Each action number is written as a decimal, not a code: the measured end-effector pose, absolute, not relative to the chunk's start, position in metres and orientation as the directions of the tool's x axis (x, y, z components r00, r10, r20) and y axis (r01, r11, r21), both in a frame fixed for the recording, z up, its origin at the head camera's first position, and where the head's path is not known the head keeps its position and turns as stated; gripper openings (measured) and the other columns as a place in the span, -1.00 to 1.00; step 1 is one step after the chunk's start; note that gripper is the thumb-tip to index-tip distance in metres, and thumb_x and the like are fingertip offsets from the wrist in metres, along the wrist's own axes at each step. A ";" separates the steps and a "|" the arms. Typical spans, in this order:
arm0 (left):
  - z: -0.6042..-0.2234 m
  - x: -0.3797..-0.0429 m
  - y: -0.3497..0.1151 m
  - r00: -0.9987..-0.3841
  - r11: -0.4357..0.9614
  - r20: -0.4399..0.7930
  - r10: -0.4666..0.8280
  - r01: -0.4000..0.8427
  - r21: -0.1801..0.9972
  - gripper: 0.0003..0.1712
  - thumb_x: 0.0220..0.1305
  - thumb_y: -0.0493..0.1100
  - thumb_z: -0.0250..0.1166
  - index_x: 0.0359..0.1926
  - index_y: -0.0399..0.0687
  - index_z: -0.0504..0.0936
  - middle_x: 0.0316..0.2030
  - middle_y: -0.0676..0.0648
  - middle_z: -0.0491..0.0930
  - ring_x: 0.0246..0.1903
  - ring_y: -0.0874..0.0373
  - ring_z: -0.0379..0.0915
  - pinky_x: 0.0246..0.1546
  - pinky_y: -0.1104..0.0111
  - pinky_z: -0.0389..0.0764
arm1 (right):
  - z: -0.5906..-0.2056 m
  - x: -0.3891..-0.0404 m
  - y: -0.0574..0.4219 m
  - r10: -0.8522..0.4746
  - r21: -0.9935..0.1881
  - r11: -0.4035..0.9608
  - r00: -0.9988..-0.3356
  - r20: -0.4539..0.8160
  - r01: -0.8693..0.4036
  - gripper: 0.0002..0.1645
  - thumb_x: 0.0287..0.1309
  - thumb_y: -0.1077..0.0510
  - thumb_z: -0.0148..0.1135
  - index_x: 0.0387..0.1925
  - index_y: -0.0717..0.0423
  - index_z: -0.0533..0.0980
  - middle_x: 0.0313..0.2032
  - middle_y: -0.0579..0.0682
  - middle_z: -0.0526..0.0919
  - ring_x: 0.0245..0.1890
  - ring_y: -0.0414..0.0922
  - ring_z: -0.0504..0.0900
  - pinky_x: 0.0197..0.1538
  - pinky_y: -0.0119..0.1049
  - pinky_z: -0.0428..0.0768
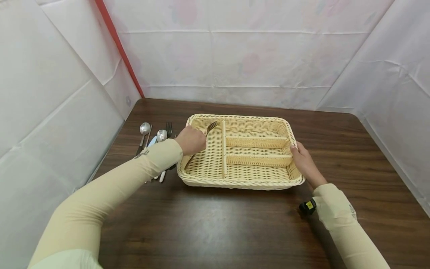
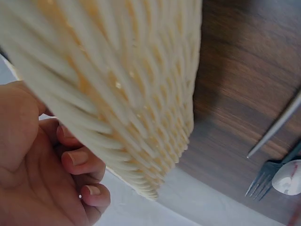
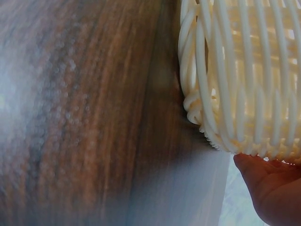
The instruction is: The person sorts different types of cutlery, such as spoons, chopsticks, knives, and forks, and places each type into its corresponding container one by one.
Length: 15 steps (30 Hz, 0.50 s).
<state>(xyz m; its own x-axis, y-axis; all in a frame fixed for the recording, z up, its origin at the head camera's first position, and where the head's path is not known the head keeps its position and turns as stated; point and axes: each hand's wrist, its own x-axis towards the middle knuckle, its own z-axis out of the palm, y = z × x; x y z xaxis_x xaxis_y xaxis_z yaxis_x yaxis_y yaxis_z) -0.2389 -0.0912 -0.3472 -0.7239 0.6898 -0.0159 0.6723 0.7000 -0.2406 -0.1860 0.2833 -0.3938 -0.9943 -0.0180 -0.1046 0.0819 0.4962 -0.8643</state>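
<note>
A brown counter (image 1: 215,224) carries a wicker basket (image 1: 240,183). At the basket's right end, the right hand (image 1: 306,162) has its fingers and thumb pinching the rim. Over the basket's left compartment I see the left hand (image 1: 191,141), fingers curled round a metal fork (image 1: 211,126), tines toward the basket's far side. Left of the basket lie two spoons (image 1: 145,129) and a dark fork (image 1: 169,129); behind it hangs a white sheet (image 1: 235,56).

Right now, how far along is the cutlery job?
Early, it seems, if the basket is being loaded. Done: basket set on the table, one fork inside its left compartment. In hand: left hand at that fork, grip unclear; right hand holds the basket's right end. Remaining: two spoons and a dark fork, among other cutlery, lie beside the basket.
</note>
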 end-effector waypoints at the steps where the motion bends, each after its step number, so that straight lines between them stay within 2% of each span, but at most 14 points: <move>1: -0.348 -0.240 -0.091 -0.723 0.697 -0.027 0.690 0.675 -0.242 -0.47 0.30 -0.22 0.09 -0.80 0.05 0.15 -0.79 0.08 0.11 -0.71 0.19 -0.02 -0.61 0.31 0.20 | -0.394 -0.186 0.284 -0.018 -0.864 0.497 -0.995 -0.103 0.080 -0.31 0.48 -0.04 -0.41 0.44 0.28 -0.11 0.27 0.45 0.19 0.21 0.22 0.28 0.24 0.10 0.20; 7: -0.351 -0.248 -0.089 -0.708 0.679 -0.071 0.702 0.696 -0.231 -0.46 0.31 -0.24 0.05 -0.80 0.05 0.11 -0.80 0.09 0.03 -0.73 0.21 -0.10 -0.60 0.36 0.05 | -0.395 -0.187 0.285 -0.008 -0.859 0.505 -0.995 -0.102 0.085 -0.31 0.48 -0.05 -0.41 0.44 0.28 -0.09 0.29 0.42 0.18 0.23 0.19 0.25 0.26 0.09 0.17; 15: -0.360 -0.258 -0.082 -0.714 0.679 -0.138 0.686 0.697 -0.229 -0.48 0.31 -0.23 0.05 -0.79 0.05 0.13 -0.79 0.08 0.04 -0.73 0.21 -0.12 -0.63 0.34 0.03 | -0.399 -0.189 0.285 -0.013 -0.872 0.484 -0.996 -0.087 0.070 -0.31 0.48 -0.06 -0.40 0.44 0.28 -0.08 0.27 0.43 0.21 0.22 0.20 0.27 0.26 0.08 0.18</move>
<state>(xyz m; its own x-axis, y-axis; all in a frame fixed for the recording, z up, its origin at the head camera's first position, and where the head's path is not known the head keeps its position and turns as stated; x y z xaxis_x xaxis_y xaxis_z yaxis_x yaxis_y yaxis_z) -0.2581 -0.0825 -0.3599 -0.7140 0.6865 -0.1376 0.6972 0.6792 -0.2294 -0.1885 0.2852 -0.3987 -0.9961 -0.0125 -0.0868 0.0699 0.4840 -0.8723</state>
